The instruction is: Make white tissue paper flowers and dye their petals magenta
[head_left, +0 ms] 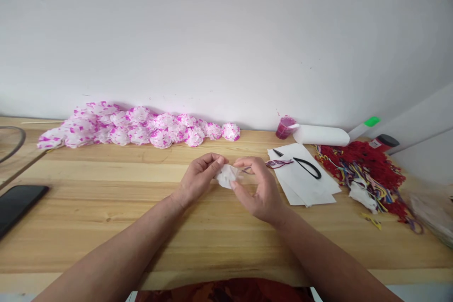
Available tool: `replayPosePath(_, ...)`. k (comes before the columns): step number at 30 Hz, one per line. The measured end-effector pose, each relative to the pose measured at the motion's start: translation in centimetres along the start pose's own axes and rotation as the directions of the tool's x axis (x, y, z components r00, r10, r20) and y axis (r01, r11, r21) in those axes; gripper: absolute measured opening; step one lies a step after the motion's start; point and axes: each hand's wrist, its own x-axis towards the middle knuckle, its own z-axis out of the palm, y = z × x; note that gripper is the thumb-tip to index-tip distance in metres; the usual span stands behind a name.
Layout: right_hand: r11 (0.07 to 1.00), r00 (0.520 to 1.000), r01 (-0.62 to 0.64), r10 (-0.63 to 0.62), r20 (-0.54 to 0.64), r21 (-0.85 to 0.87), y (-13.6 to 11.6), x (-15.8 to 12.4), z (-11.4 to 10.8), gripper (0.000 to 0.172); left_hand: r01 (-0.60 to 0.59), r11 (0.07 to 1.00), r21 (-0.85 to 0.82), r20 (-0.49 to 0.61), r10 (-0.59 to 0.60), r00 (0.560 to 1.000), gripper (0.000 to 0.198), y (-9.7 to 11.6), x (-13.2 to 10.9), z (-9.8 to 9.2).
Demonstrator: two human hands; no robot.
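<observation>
A small crumpled piece of white tissue paper is held above the wooden table, between my two hands. My left hand pinches its left edge between thumb and fingers. On the other side, my right hand curls around the paper's right edge, its thumb against the lower part and its fingertips near the top. Just beyond the right hand, a purple cord loop lies on white paper sheets; part of the cord shows behind the fingers. Also on the sheets are a black curved loop and a small black pointed piece.
Pink-tipped white paper pompoms line the wall at left. At right stand a cup of magenta liquid, a white roll, a green-capped bottle and a tangled pile of cords. A black phone lies far left.
</observation>
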Motion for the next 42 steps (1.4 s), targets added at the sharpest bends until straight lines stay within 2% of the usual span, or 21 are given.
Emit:
replayPosePath(2, 0.99, 0.992, -0.111, 0.105, 0.068, 0.089, 0.1, -0.1, 0.3, 0.054, 0.032, 0.998, -0.062, 0.009, -0.032, 0.999, 0.041, -0.2, 0.2, -0.1)
replayPosePath(4, 0.961, 0.972, -0.209, 0.185, 0.142, 0.179, 0.4, -0.1, 0.7, 0.059, 0.058, 0.986, -0.154, 0.029, -0.054, 0.998, 0.044, -0.3, 0.3, -0.2)
replayPosePath(6, 0.916, 0.946, -0.31, 0.271, 0.177, 0.253, 0.7, -0.1, 1.2, 0.05, 0.066, 0.974, -0.216, 0.047, -0.057, 0.997, 0.045, -0.4, 0.4, -0.2)
replayPosePath(8, 0.865, 0.918, -0.395, 0.362, 0.161, 0.308, 1.2, 0.0, 1.6, 0.036, 0.053, 0.975, -0.215, 0.057, -0.041, 0.998, 0.045, -0.2, 0.3, -0.2)
replayPosePath(10, 0.818, 0.889, -0.456, 0.433, 0.146, 0.35, 1.6, 0.1, 1.9, 0.025, 0.031, 0.986, -0.163, 0.086, -0.017, 0.996, 0.047, -0.1, 0.1, -0.1)
replayPosePath(13, 0.752, 0.855, -0.507, 0.501, 0.134, 0.422, 1.8, 0.3, 1.9, 0.022, -0.026, 0.998, -0.061, 0.131, 0.034, 0.991, 0.058, -0.1, -0.2, 0.1)
replayPosePath(19, 0.698, 0.832, -0.512, 0.549, 0.086, 0.501, 1.2, 0.4, 2.0, 0.025, -0.157, 0.987, 0.025, 0.084, 0.154, 0.984, 0.058, -1.2, 0.0, 0.6)
replayPosePath(27, 0.71, 0.824, -0.492, 0.567, 0.005, 0.504, 1.7, 0.4, 2.4, 0.024, -0.146, 0.989, 0.025, 0.087, 0.143, 0.986, 0.044, -0.7, -0.2, 0.8)
replayPosePath(32, 0.672, 0.832, -0.472, 0.554, 0.034, 0.571, 1.7, 0.3, 2.4, 0.024, -0.182, 0.976, 0.12, 0.085, 0.172, 0.981, 0.038, -0.5, -0.4, 0.8)
replayPosePath(39, 0.617, 0.827, -0.494, 0.551, 0.113, 0.613, 1.7, 0.1, 2.3, 0.02, -0.197, 0.972, 0.126, 0.014, 0.197, 0.98, 0.034, -0.6, -0.2, 0.7)
replayPosePath(42, 0.612, 0.831, -0.494, 0.542, 0.128, 0.618, 1.9, 0.0, 2.4, 0.017, -0.226, 0.961, 0.157, 0.006, 0.228, 0.974, 0.039, -0.8, -0.2, 0.6)
